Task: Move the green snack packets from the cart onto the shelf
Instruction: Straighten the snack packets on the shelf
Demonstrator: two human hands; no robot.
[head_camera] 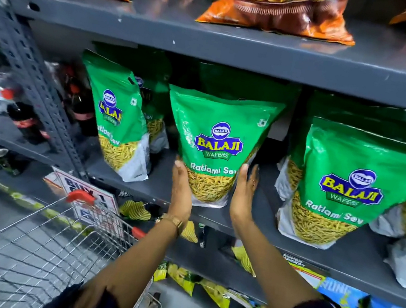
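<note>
Head view: 2 hands (182,187) (244,191) flank 1 of perhaps 7 green packets (218,143).

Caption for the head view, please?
The left hand and right hand hold a green snack packet upright on the grey metal shelf.

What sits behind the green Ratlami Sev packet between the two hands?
A second green packet shows its top above the middle green Ratlami Sev packet; its lower part and anything further back are hidden.
</note>
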